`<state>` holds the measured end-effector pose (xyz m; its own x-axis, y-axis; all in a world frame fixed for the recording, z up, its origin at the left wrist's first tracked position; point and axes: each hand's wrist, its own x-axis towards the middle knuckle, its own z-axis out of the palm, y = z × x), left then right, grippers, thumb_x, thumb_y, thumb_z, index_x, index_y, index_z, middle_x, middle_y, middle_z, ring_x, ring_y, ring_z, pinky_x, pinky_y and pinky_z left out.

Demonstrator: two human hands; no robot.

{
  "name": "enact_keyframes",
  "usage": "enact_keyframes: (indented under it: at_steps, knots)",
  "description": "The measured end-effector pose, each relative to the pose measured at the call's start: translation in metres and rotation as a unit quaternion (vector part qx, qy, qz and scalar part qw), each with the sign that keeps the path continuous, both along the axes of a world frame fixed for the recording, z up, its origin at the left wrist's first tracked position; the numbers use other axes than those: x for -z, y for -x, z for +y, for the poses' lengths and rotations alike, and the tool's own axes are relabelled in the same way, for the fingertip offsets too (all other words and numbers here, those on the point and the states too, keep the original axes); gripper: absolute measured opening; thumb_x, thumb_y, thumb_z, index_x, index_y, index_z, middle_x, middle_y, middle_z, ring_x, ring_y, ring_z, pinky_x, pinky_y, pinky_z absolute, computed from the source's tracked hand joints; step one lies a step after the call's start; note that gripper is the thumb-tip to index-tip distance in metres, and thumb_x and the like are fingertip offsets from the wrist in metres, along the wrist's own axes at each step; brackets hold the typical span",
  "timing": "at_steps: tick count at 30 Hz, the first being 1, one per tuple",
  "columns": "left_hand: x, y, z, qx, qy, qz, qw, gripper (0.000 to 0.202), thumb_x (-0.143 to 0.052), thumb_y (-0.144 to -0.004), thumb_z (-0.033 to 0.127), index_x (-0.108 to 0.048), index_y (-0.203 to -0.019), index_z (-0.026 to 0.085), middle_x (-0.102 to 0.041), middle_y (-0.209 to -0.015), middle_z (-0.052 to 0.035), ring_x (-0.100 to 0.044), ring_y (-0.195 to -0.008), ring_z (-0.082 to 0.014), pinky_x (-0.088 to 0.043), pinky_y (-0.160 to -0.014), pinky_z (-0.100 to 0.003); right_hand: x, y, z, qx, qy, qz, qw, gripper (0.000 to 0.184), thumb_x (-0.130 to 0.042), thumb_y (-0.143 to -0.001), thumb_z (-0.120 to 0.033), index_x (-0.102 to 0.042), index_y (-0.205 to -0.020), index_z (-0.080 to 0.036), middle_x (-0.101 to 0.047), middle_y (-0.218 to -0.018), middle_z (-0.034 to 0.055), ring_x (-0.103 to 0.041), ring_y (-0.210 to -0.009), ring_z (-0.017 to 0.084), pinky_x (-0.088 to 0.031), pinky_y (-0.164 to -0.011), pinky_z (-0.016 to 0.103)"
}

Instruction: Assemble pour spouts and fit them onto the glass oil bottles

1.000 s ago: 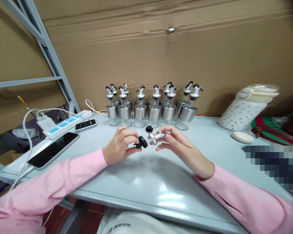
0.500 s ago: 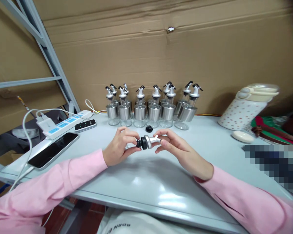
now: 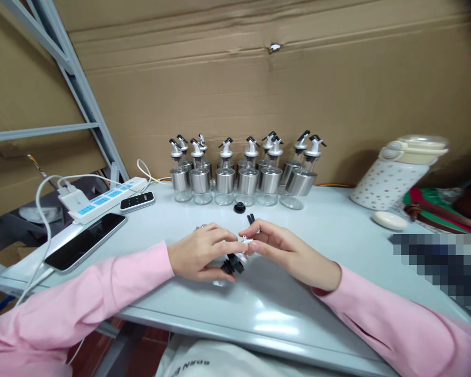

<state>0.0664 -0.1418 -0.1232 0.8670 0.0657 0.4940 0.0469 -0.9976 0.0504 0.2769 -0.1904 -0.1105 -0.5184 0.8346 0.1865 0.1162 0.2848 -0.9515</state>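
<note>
A bottle pourer (image 3: 231, 264) with a black ribbed stopper and silvery spout lies tilted between my hands, low over the table. My left hand (image 3: 206, 251) is closed on it, thumb by the stopper and fingers across the spout. With thumb and fingers, my right hand (image 3: 275, 246) pinches at the spout's tip. A small black two-pronged piece (image 3: 251, 218) pokes up at the right fingertips; its lower part is hidden. Behind the hands sits a round black stopper part (image 3: 239, 208). Several glass-and-steel oil bottles (image 3: 247, 180) with pourers stand in rows beyond.
On the left lie a phone (image 3: 87, 243), a small black device (image 3: 137, 202) and a white power strip (image 3: 110, 196) with cables. A dotted flask (image 3: 392, 175) and a cream oval object (image 3: 390, 220) are on the right. Cardboard (image 3: 235, 78) backs the table.
The pourer has turned from nearly level to slanting, its stopper end now lower and nearer me. My left fingers have moved over the spout. The black two-pronged piece has come into sight.
</note>
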Motion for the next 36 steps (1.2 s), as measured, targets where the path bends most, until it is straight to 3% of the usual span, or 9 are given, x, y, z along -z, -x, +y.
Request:
enact_keyframes:
  at_steps: [15, 36]
  knots:
    - [0.0039, -0.0036, -0.0034, -0.008, -0.058, 0.0, 0.998, 0.037, -0.038, -0.09, 0.039, -0.033, -0.117, 0.015, -0.06, -0.101, -0.0123, -0.055, -0.095, -0.0193, -0.038, -0.081, -0.034, 0.0014, 0.0015, -0.0006, 0.047, -0.005, -0.089, 0.995, 0.03, -0.053, -0.08, -0.047, -0.047, -0.086, -0.018, -0.068, -0.073, 0.0053, -0.064, -0.069, 0.017, -0.047, -0.066, 0.031]
    - [0.0059, -0.003, -0.0066, -0.043, -0.062, 0.003, 0.997, 0.029, -0.035, -0.09, 0.034, -0.035, -0.112, 0.014, -0.063, -0.103, -0.0134, -0.06, -0.091, -0.0182, -0.027, -0.085, -0.041, 0.001, 0.0017, 0.0001, 0.042, -0.015, -0.096, 0.994, 0.027, -0.052, -0.08, -0.043, -0.038, -0.079, -0.02, -0.066, -0.068, 0.0027, -0.065, -0.065, 0.017, -0.044, -0.06, 0.026]
